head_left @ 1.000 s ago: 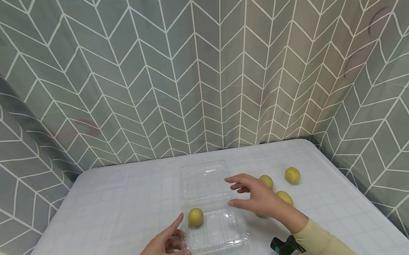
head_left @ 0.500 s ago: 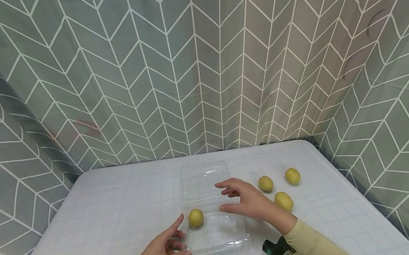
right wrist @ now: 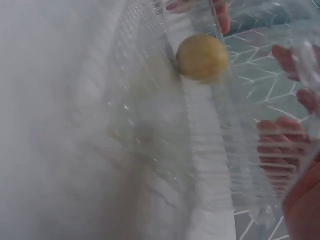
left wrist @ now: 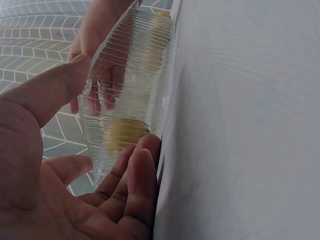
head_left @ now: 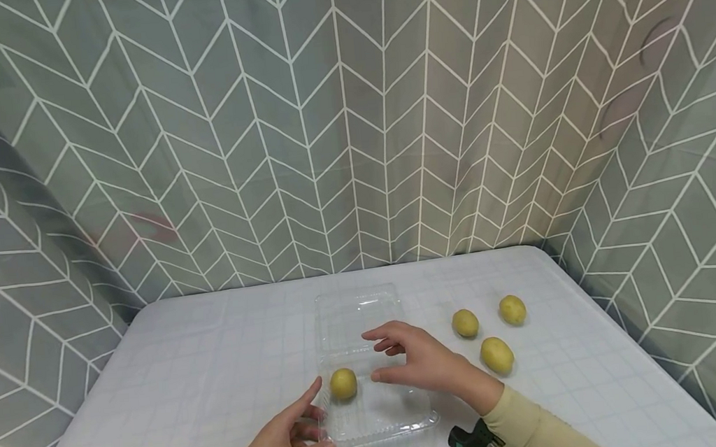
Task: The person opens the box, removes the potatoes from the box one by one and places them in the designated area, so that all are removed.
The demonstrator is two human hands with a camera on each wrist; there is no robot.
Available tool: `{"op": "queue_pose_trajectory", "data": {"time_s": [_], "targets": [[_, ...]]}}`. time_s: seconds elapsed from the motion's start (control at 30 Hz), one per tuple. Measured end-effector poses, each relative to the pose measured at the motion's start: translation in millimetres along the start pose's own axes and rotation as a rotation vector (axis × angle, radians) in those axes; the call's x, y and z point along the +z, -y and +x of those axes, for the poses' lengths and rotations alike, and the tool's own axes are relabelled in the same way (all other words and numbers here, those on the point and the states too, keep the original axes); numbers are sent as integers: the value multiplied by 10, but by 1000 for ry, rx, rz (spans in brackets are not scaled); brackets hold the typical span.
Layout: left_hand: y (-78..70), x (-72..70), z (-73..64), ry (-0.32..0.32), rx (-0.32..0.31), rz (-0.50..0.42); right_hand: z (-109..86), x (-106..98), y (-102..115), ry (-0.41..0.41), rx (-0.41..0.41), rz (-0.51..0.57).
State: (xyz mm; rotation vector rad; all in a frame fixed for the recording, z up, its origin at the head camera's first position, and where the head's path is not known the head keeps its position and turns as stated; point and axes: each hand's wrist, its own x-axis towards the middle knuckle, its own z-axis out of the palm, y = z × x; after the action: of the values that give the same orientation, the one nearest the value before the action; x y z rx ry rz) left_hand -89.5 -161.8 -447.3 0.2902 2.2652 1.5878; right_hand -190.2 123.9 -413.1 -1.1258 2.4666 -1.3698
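A clear plastic clamshell container (head_left: 405,427) lies opened flat, its lid (head_left: 355,308) folded away to the back. In its left side sits a small, round yellow potato (head_left: 343,384). My left hand (head_left: 283,436) rests at the container's left side, thumb at the front corner and index finger straight; the left wrist view shows the other fingers (left wrist: 140,172) low against the ribbed wall. Over the container's back right part is my right hand (head_left: 416,359), thumb and fingers apart with nothing visible between them. Through the plastic, the right wrist view shows fingertips (right wrist: 280,142).
To the right on the white-covered table (head_left: 217,361) lie three more yellow potatoes: a near one (head_left: 497,355), a middle one (head_left: 465,323) and a far one (head_left: 513,309). A patterned curtain (head_left: 350,126) hangs behind the table. A dark wrist strap (head_left: 470,440) sits by the right sleeve.
My right hand has moved left and slightly toward me over the container, uncovering potatoes on the right. A yellow patch under it is now hidden. My left hand and the container have stayed put.
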Motion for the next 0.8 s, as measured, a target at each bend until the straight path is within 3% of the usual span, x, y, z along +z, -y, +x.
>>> {"op": "queue_pose_trajectory", "data": {"time_s": [0.4, 0.8], "targets": [[4, -2, 2, 8, 7, -8, 39, 97, 17, -20, -35, -9], [13, -5, 9, 18, -10, -36, 108, 216, 27, 32, -58, -75]]}}
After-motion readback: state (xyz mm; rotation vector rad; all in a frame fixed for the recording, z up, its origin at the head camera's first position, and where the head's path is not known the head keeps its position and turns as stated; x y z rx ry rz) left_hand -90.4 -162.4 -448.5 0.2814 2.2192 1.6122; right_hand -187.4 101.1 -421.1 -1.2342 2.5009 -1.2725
